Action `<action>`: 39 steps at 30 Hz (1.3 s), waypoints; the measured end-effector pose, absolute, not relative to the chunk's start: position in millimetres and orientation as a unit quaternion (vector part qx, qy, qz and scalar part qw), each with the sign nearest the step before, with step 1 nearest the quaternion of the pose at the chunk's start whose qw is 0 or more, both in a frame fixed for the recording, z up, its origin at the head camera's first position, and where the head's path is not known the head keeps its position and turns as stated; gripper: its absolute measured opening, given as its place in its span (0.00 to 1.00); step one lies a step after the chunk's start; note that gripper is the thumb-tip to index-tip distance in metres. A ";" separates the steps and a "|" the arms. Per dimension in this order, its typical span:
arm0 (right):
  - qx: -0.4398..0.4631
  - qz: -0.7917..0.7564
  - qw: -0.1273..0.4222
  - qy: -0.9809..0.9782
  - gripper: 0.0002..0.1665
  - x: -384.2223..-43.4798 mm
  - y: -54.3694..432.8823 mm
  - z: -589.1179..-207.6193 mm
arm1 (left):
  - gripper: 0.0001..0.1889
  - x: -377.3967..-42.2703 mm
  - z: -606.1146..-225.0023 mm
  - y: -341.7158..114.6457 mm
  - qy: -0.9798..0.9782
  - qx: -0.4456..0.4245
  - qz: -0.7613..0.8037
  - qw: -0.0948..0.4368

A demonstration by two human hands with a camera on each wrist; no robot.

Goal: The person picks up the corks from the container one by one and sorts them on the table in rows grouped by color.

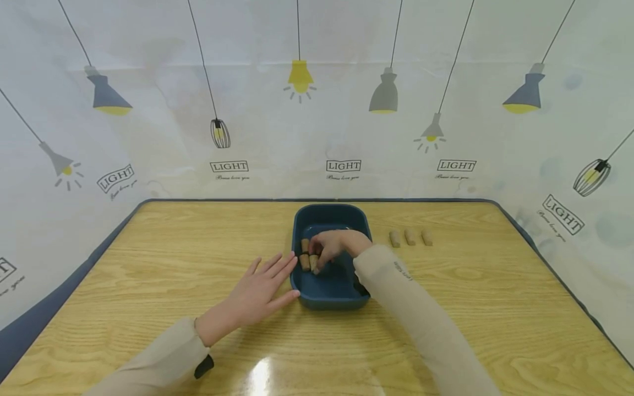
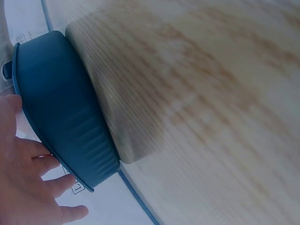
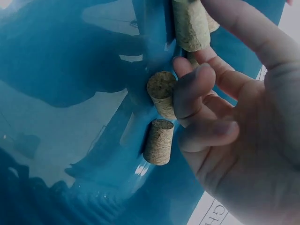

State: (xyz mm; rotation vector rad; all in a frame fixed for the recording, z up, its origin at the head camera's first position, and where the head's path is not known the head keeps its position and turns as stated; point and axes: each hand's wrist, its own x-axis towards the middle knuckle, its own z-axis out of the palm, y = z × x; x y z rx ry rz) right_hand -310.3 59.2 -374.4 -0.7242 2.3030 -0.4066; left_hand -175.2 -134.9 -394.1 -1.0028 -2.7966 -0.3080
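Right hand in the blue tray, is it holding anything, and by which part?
The right hand appears to pinch a cork with thumb and fingers; exactly where along the cork they grip cannot be told.

Wall (image 1: pixel 287 137) says "LIGHT" mult x; R sleeve (image 1: pixel 421 319) txt illegible.

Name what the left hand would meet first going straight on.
Most likely the left side of the blue tray; the left hand seems to touch it, though exact contact is unclear.

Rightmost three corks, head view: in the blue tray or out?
Out: the three corks lie on the wooden table, right of the blue tray.
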 end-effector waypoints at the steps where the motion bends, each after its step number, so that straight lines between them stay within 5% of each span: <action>1: -0.279 -0.149 0.335 0.888 0.26 -310.0 58.5 -374.5 | 0.35 -175.4 -394.5 -135.0 -0.933 -0.335 -0.102 0.078; 39: -0.348 -0.204 0.276 0.873 0.21 -318.5 77.6 -332.4 | 0.34 -174.8 -395.0 -134.9 -0.933 -0.337 -0.101 0.080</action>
